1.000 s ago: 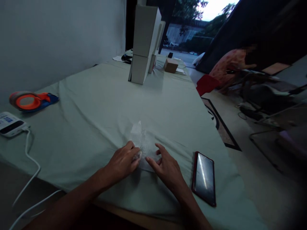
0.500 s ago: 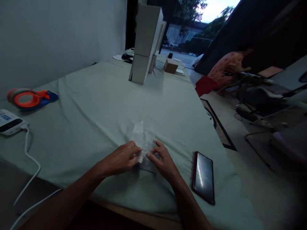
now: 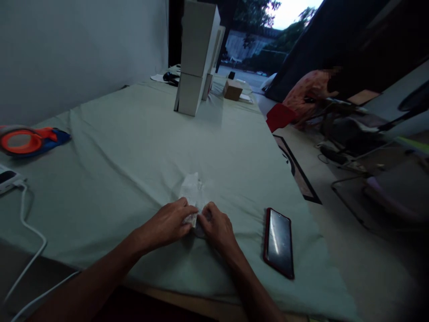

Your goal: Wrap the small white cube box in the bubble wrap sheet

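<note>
A small piece of translucent, whitish bubble wrap [image 3: 190, 187] lies on the cloth-covered table in front of me. My left hand [image 3: 174, 219] grips its left side, thumb and fingers pinched on the wrap. From the right, my right hand [image 3: 217, 223] has its fingers curled over the right edge, the thumb close to the left fingertips. Parts of the wrap are hidden under both hands. Whether anything lies inside it I cannot tell. To the right of my right hand rests a phone [image 3: 279, 243] in a dark red case.
An orange and blue tape dispenser [image 3: 53, 135] and a white device [image 3: 6, 176] with a white cable [image 3: 42, 237] are at the left. Tall white boxes [image 3: 194, 53] and a brown box [image 3: 232, 90] stand farther back. Beyond the table's right edge, a person [image 3: 310, 91] bends near chairs.
My right hand has moved left and closed its fingers over the wrap's right side. The left hand keeps its grip. The whole view has shifted slightly.
</note>
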Action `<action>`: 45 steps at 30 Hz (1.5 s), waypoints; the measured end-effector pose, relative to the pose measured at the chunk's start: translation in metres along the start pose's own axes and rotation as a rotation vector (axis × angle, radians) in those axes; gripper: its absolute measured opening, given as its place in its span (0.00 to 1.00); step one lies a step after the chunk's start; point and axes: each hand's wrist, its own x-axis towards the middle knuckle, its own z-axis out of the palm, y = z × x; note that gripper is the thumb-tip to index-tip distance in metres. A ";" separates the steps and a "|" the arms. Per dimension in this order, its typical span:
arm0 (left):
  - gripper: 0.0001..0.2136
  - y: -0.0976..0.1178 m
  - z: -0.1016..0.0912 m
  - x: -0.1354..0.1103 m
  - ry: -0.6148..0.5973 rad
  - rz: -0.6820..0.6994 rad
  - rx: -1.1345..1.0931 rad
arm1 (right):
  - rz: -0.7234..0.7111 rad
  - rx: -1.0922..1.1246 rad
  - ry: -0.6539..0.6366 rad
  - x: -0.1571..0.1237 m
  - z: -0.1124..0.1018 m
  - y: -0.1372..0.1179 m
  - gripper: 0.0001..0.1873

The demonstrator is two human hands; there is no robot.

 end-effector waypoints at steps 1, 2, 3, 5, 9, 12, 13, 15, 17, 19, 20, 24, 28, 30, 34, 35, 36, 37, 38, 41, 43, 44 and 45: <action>0.18 0.000 0.000 0.000 0.006 0.005 0.000 | 0.020 0.014 0.003 0.000 0.000 -0.001 0.08; 0.19 -0.001 0.001 0.000 0.008 0.012 0.001 | 0.034 0.031 0.009 0.000 0.001 -0.002 0.13; 0.20 -0.001 0.001 -0.001 0.011 0.017 0.002 | 0.044 0.048 0.015 0.001 0.001 -0.003 0.19; 0.21 0.000 0.000 -0.001 0.013 0.015 0.000 | 0.051 0.082 0.030 0.003 0.002 -0.003 0.30; 0.18 0.003 -0.003 -0.001 -0.011 -0.005 0.005 | 0.079 0.188 0.059 0.008 0.001 -0.002 0.39; 0.16 0.002 -0.002 0.001 -0.020 0.014 0.019 | 0.109 0.276 0.077 0.012 0.000 -0.005 0.41; 0.17 0.002 -0.001 0.001 -0.014 0.024 0.025 | 0.121 0.302 0.089 0.012 0.000 -0.006 0.41; 0.18 0.001 0.001 0.002 -0.002 0.035 0.038 | 0.163 0.381 0.105 0.012 0.000 -0.009 0.41; 0.18 0.000 0.002 0.003 0.001 0.038 0.054 | 0.226 0.500 0.093 0.012 0.000 -0.012 0.42; 0.18 0.000 0.002 0.004 -0.009 0.032 0.067 | 0.289 0.649 0.065 0.011 0.001 -0.014 0.42; 0.18 0.000 0.002 0.004 -0.016 0.031 0.069 | 0.312 0.723 0.052 0.011 0.001 -0.015 0.42; 0.17 0.000 0.000 0.005 -0.020 0.043 0.073 | 0.368 0.963 0.021 0.010 0.003 -0.019 0.44; 0.13 -0.002 0.001 0.005 -0.017 0.040 0.051 | 0.390 1.065 0.038 0.009 0.004 -0.025 0.45; 0.17 -0.004 0.004 0.006 0.010 0.032 0.003 | 0.389 1.057 0.045 0.007 0.002 -0.029 0.43; 0.36 -0.008 0.008 0.006 0.045 0.043 -0.074 | 0.375 1.045 0.063 0.000 -0.004 -0.035 0.40; 0.38 -0.008 0.009 0.006 0.049 0.044 -0.077 | 0.361 1.048 0.063 -0.002 -0.005 -0.036 0.40; 0.38 -0.008 0.009 0.005 0.054 0.047 -0.082 | 0.344 1.047 0.059 -0.005 -0.005 -0.036 0.39; 0.38 -0.008 0.008 0.004 0.066 0.049 -0.094 | 0.325 1.039 0.050 -0.007 -0.005 -0.036 0.37; 0.37 -0.008 0.007 0.003 0.083 0.052 -0.114 | 0.306 1.021 0.039 -0.009 -0.005 -0.036 0.36; 0.35 -0.007 0.005 0.000 0.125 0.046 -0.207 | 0.212 0.905 0.032 -0.017 0.000 -0.034 0.32; 0.34 -0.006 0.006 -0.002 0.154 0.010 -0.262 | 0.109 0.782 0.035 -0.022 0.004 -0.034 0.31; 0.33 -0.005 0.007 -0.002 0.177 -0.012 -0.279 | 0.056 0.718 0.034 -0.024 0.005 -0.034 0.31; 0.32 -0.005 0.010 -0.002 0.209 -0.033 -0.287 | 0.008 0.659 0.028 -0.026 0.006 -0.035 0.31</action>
